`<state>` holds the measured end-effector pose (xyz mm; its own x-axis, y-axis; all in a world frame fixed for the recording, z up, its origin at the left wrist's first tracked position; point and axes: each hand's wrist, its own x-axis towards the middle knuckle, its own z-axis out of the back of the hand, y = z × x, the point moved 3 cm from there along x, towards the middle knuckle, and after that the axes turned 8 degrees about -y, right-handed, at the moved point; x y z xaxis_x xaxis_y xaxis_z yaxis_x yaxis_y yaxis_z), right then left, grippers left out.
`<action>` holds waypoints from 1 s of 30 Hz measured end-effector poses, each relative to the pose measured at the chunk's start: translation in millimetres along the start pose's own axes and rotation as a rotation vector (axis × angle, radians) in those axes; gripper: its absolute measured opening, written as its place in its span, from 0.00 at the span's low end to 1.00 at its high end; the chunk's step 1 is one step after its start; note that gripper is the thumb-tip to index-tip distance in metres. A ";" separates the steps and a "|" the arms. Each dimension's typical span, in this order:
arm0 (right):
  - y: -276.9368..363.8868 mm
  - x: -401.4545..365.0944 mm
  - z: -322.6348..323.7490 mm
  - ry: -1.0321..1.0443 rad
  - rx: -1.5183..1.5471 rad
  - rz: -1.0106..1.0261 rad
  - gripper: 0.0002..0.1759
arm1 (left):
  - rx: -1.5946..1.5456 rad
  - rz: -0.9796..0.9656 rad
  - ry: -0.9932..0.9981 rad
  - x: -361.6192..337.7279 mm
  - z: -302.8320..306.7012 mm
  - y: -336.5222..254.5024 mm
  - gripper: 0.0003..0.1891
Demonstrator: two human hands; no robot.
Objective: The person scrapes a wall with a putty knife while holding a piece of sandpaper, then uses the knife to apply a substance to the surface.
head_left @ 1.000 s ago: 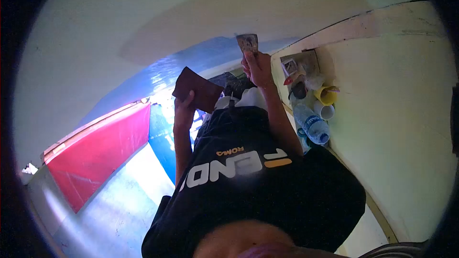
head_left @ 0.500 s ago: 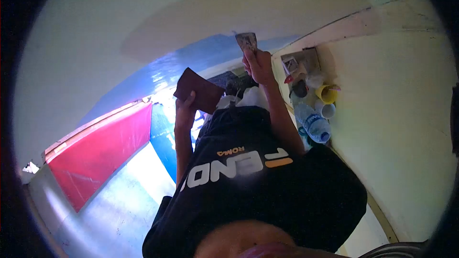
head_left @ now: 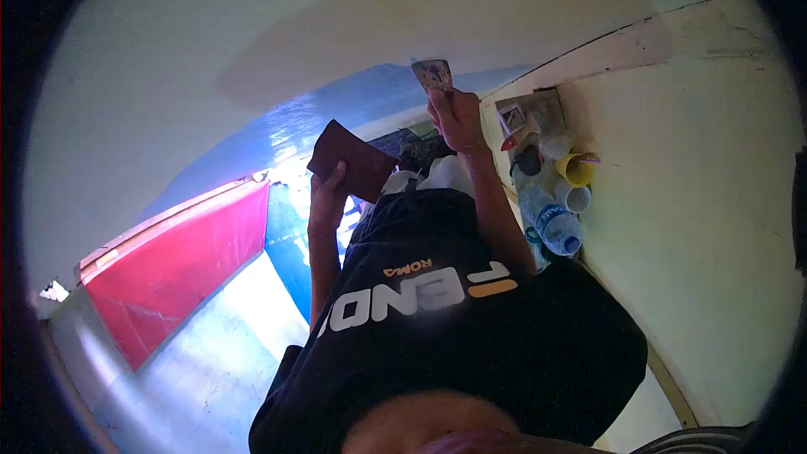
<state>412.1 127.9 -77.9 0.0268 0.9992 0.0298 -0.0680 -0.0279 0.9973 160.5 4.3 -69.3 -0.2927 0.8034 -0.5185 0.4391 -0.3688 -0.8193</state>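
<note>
Wallet (head_left: pixel 351 156) above left hand (head_left: pixel 325 195) grip, banknote (head_left: pixel 434 76) above right hand (head_left: pixel 458 120) grip

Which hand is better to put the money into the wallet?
Probably the right hand: its fingers pinch the banknotes, while the left hand holds the brown wallet.

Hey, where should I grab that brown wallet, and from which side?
Probably pinch the brown wallet across its flat faces at its free right edge, coming from the right. It is thin, and the left hand covers its lower left corner, thumb on top. The right hand holds notes.
</note>
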 end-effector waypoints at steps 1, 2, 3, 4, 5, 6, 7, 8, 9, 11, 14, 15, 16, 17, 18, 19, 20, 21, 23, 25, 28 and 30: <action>-0.3 -2.7 1.5 0.001 -0.012 -0.021 0.26 | 0.048 -0.007 0.014 1.4 2.4 0.0 0.22; -1.2 -5.6 2.4 0.026 -0.057 -0.036 0.28 | 0.098 -0.007 0.027 0.2 4.8 2.1 0.23; 0.1 -5.4 3.9 0.049 -0.104 -0.048 0.30 | 0.062 0.011 0.037 -1.3 5.4 5.3 0.23; 1.1 -5.3 4.5 0.069 -0.147 -0.055 0.32 | 0.029 0.024 0.050 -1.2 5.6 6.4 0.23; -2.8 -4.9 5.2 0.065 -0.151 -0.051 0.31 | -0.005 0.027 0.067 1.6 4.3 4.6 0.24; -3.9 -2.4 3.9 0.062 -0.153 -0.040 0.30 | 0.011 0.025 0.020 0.7 0.3 2.3 0.25; -5.7 0.8 1.4 0.061 -0.153 -0.031 0.29 | 0.015 0.007 0.019 1.4 -3.8 -2.3 0.25; -8.2 4.4 0.0 0.052 -0.137 0.002 0.29 | 0.017 -0.008 0.014 0.7 -6.9 -5.9 0.25; -0.7 2.7 0.6 0.045 -0.123 0.021 0.28 | 0.021 -0.008 0.003 -3.8 -8.2 -5.2 0.25; -2.3 -10.4 2.5 0.038 -0.090 -0.005 0.27 | 0.024 0.029 0.040 0.0 6.0 7.2 0.25; -6.3 -2.2 -1.8 0.031 -0.037 -0.007 0.26 | 0.008 0.023 0.043 6.3 0.5 0.4 0.25; 1.0 -1.1 -2.6 0.018 -0.040 0.021 0.26 | -0.006 0.022 0.045 7.3 1.7 1.5 0.25; 4.5 -5.5 -1.9 0.003 -0.048 0.041 0.27 | -0.020 0.030 0.048 5.1 3.4 5.1 0.25; 2.6 -8.9 -1.9 0.003 -0.034 0.026 0.27 | -0.034 0.034 0.054 3.5 3.8 7.2 0.25; 1.1 -8.7 -2.5 0.000 -0.018 0.018 0.27 | -0.036 0.042 0.050 1.7 2.7 7.5 0.24; 1.1 -6.7 -3.3 -0.003 -0.001 0.015 0.27 | -0.039 0.045 0.048 -0.5 0.9 5.9 0.24; 2.2 -3.2 -3.7 -0.010 0.000 0.047 0.27 | -0.043 0.043 0.046 1.2 -1.4 2.4 0.24; 3.4 -1.2 -4.2 -0.015 0.000 0.077 0.27 | -0.020 0.035 0.047 4.4 -2.3 -1.4 0.24; -1.1 -9.2 -1.5 -0.011 -0.027 0.058 0.26 | 0.027 0.051 0.038 -0.6 1.1 0.9 0.23; -2.7 -8.3 -1.3 -0.002 -0.067 0.006 0.26 | -0.035 0.042 0.036 -1.6 3.7 4.8 0.24; 13.1 -3.8 0.3 0.041 -0.193 0.075 0.29 | -0.077 0.036 0.005 -1.7 0.6 1.4 0.26; 1.6 -11.4 3.5 0.040 -0.167 -0.005 0.29 | -0.029 0.037 0.027 -1.5 9.0 7.9 0.26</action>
<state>415.1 116.3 -76.4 -0.0120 0.9998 0.0187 -0.2325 -0.0210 0.9724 156.7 -4.1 -77.1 -0.2530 0.8018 -0.5414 0.4742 -0.3850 -0.7918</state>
